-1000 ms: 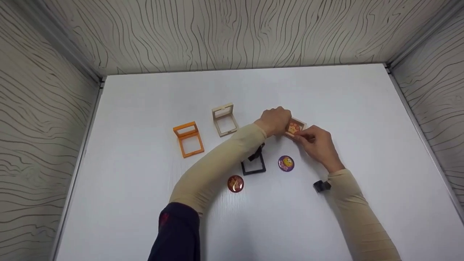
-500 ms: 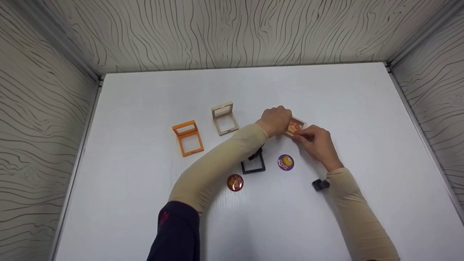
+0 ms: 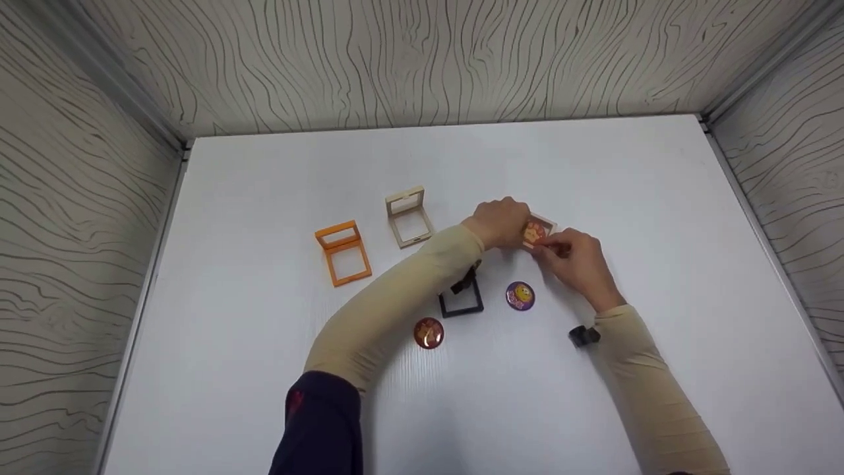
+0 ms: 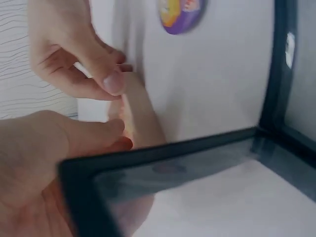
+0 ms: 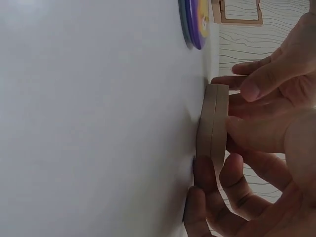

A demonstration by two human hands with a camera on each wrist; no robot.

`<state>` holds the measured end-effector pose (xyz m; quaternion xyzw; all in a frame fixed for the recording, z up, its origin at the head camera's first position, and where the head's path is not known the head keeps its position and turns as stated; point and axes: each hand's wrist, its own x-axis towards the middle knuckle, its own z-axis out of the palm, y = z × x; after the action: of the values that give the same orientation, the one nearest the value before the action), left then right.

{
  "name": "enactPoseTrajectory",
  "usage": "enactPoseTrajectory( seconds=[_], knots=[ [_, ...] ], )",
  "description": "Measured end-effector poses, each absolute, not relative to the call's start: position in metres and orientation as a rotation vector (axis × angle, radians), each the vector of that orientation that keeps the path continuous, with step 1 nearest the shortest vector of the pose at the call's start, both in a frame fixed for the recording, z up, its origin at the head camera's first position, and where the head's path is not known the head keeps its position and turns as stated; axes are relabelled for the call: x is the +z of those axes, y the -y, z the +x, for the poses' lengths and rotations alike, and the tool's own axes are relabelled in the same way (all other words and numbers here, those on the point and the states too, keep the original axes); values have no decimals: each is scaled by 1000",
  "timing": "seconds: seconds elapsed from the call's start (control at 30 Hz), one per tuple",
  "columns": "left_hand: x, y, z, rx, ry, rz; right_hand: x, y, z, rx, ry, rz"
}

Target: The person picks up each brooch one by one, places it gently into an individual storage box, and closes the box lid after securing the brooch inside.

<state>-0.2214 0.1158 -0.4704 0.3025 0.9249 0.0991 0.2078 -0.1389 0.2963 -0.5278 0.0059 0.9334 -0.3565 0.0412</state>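
Note:
A small light-wood-coloured display frame (image 3: 551, 227) lies between both hands on the white table, an orange-red badge (image 3: 535, 231) showing inside. Seen side-on in the right wrist view, its two halves (image 5: 213, 123) lie together with a thin seam. My left hand (image 3: 500, 221) grips the frame's left side and hides part of it. At the near right corner, my right hand (image 3: 580, 264) pinches the frame with thumb and fingers. A purple round badge (image 3: 520, 296) lies just in front. Partly under the left forearm stands an open black frame (image 3: 461, 311).
An orange frame (image 3: 348, 266) and a cream frame (image 3: 412, 227) stand opened at the left. A dark red badge (image 3: 428, 333) lies near the left forearm. Black wrist-camera mounts (image 3: 583, 336) stick out from the wrists. Patterned panels (image 3: 422, 63) wall the table's back and sides.
Both hands stay at the same frame with only slight finger shifts. The other frames and badges have not moved on the table.

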Motion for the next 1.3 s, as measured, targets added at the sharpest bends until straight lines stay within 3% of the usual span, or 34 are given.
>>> enactPoseTrajectory(
  seconds=[0.3,0.67,0.97,1.3],
  knots=[
    [-438,-108,-205,484,-2595,960,-522,-301,-127,-1133,-2893,-11],
    [-414,-81,-154,936,-2727,1066,-521,-299,-107,-1214,-2975,-121],
    [-432,-59,-111,1105,-2725,935,-530,-295,-90,-1175,-2875,-57],
    [-473,-41,-93,1064,-2693,876,-531,-285,-93,-1109,-2790,-75]
  ],
)
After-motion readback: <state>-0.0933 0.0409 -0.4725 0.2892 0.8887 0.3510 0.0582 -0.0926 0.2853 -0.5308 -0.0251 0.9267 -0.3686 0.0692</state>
